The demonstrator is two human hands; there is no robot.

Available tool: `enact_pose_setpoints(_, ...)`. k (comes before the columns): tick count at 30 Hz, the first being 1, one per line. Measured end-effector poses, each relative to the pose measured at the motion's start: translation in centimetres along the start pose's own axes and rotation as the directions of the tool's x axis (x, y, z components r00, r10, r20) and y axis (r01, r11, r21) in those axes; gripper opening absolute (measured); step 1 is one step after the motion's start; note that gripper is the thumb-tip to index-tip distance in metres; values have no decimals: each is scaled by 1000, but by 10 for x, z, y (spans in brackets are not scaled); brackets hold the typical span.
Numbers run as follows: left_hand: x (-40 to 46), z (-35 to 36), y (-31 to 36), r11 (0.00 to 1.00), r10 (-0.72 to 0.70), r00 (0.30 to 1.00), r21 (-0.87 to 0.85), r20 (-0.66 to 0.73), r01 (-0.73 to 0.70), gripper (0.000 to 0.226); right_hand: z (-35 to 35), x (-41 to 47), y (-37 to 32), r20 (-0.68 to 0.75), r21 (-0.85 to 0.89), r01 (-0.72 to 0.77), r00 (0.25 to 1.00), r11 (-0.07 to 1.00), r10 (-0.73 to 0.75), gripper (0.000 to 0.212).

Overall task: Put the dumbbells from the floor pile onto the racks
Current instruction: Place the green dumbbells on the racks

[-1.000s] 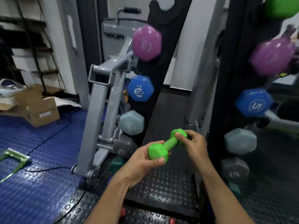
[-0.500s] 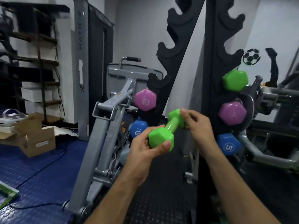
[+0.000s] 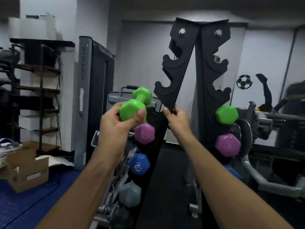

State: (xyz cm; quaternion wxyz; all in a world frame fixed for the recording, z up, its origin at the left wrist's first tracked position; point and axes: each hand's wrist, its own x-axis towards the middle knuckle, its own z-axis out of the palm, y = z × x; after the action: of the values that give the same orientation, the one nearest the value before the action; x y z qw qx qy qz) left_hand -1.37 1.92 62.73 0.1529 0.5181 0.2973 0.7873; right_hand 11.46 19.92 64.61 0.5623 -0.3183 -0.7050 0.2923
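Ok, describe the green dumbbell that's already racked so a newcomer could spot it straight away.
Find the tall black A-shaped rack in the middle of the room and follow its right-hand upright down. The green dumbbell is the topmost weight there, just above a purple dumbbell; the other green one is in the left hand.

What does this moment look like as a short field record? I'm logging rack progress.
left hand: holds green dumbbell by one head
right hand: grips edge of left rack upright
left upright, top down: purple, blue, grey
right upright: green, purple
upper cradles: empty
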Motion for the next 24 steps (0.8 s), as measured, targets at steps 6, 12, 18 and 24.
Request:
enact_pose_setpoints(6, 55, 0, -32, 992, -29, 999, 120, -14, 30, 53, 10, -1, 3, -25, -137, -15, 1000, 991, 11, 72)
enact_pose_setpoints(12, 77, 16, -59, 966, -49, 998, 254, -31, 55, 29, 10, -3, 2, -14, -95, -11, 1000, 995, 9, 61)
enact_pose_setpoints(18, 98, 24, -75, 941, -73, 997, 330, -7, 71, 39, 3, -4, 0, 30, -71, -40, 999, 997, 42, 58)
enact_pose_setpoints(24, 107, 26, -83, 952, -144, 990, 275, 8, 136, 43, 6, 1, 7, 48, 2, -74, 996, 997, 74, 59)
